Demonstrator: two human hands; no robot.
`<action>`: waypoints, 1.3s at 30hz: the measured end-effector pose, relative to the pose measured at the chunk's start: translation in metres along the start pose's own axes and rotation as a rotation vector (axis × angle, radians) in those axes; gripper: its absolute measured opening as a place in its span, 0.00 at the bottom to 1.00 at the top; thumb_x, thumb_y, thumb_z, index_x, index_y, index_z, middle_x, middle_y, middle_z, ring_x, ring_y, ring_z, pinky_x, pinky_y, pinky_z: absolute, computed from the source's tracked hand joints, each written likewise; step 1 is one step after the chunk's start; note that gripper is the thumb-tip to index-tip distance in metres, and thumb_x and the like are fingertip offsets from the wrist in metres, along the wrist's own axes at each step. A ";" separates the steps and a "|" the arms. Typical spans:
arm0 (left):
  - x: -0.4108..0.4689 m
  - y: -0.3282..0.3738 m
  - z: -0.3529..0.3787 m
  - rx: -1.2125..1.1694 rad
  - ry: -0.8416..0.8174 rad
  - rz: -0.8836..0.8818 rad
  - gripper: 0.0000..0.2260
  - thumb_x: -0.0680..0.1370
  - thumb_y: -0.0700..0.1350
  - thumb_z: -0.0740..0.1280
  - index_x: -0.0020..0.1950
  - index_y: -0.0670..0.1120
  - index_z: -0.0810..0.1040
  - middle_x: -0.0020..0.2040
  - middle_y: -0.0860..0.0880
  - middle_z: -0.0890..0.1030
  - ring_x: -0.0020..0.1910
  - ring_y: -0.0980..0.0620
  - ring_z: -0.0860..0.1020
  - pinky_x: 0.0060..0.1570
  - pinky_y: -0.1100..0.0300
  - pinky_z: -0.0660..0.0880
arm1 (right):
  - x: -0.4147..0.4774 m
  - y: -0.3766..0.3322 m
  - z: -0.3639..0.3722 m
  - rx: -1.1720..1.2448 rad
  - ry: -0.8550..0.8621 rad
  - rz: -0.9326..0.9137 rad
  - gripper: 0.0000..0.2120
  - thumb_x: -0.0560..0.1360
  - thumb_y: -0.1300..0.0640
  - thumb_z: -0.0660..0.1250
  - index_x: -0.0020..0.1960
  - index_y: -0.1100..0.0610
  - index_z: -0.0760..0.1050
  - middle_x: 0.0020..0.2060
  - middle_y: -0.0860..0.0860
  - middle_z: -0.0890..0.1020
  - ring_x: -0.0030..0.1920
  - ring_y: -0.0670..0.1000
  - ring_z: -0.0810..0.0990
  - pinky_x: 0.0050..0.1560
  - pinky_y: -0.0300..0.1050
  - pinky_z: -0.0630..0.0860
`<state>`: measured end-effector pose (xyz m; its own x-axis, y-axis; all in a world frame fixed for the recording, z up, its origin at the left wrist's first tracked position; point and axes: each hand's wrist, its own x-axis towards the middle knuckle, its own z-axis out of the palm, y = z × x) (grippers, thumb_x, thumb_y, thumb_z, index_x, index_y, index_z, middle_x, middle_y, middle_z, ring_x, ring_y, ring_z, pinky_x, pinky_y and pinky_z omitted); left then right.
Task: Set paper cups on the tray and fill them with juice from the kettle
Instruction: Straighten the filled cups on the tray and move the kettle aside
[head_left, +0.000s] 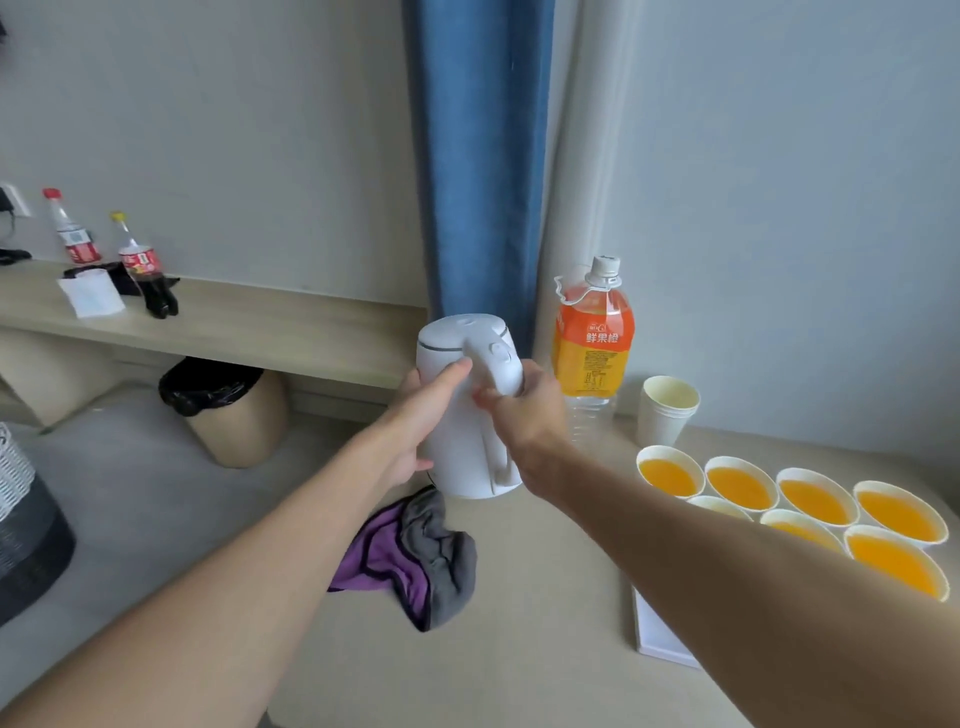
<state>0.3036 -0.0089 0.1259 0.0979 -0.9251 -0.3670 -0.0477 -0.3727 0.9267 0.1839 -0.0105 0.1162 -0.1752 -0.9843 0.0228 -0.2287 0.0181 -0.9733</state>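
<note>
Kettle (460, 441): The white kettle stands upright, lid closed, at the far left corner of the table (519, 649), held between your two hands. Whether its base rests on the tabletop or hangs just above it cannot be told.
Left hand (415, 421): Your left hand cups the kettle's body from the left, thumb laid up along the wall and fingers wrapped round the side.
Right hand (524, 410): Your right hand is clenched round the top of the kettle's handle, with the forearm reaching in over the table.
Paper cups (818, 496): The paper cups, filled with orange juice, crowd together in two rows on the white tray (657, 634) at the right. Your right arm hides part of the near row.
Spare cups (667, 410): The spare cups, empty and nested in a stack, stand on the table beyond the tray.
Juice bottle (592, 343): The juice bottle, orange-labelled and capped, stands just right of the kettle, beside the spare cups.
Cloth (415, 556): A purple and grey cloth lies crumpled at the table's left edge, just in front of the kettle.
Background: Two cola bottles (140, 265) stand on a shelf (260, 327), a bin (228, 410) lined with a black bag sits under it, and a blue curtain (478, 156) hangs behind the kettle.
</note>
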 end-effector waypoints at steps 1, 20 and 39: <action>0.009 -0.003 0.002 -0.010 0.012 0.001 0.23 0.79 0.66 0.66 0.71 0.60 0.70 0.59 0.60 0.77 0.61 0.49 0.74 0.70 0.39 0.69 | 0.006 0.006 0.003 -0.001 0.001 -0.002 0.08 0.74 0.55 0.71 0.42 0.46 0.73 0.43 0.48 0.82 0.49 0.54 0.81 0.56 0.56 0.78; 0.076 -0.025 0.025 0.074 0.047 0.173 0.34 0.80 0.61 0.68 0.82 0.55 0.59 0.67 0.59 0.74 0.64 0.53 0.73 0.59 0.54 0.67 | 0.044 0.060 0.018 -0.210 -0.204 0.012 0.22 0.68 0.55 0.65 0.60 0.48 0.64 0.51 0.53 0.79 0.54 0.58 0.78 0.58 0.61 0.76; 0.047 0.030 0.123 0.497 -0.010 0.451 0.29 0.81 0.49 0.71 0.76 0.44 0.61 0.62 0.47 0.73 0.63 0.46 0.76 0.60 0.54 0.73 | 0.067 0.080 -0.046 -0.232 0.264 0.264 0.27 0.74 0.62 0.67 0.68 0.60 0.58 0.64 0.61 0.65 0.46 0.57 0.68 0.50 0.50 0.73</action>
<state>0.1848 -0.0729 0.1267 -0.0479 -0.9979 0.0442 -0.5346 0.0630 0.8428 0.1103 -0.0670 0.0507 -0.4881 -0.8626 -0.1327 -0.3471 0.3314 -0.8773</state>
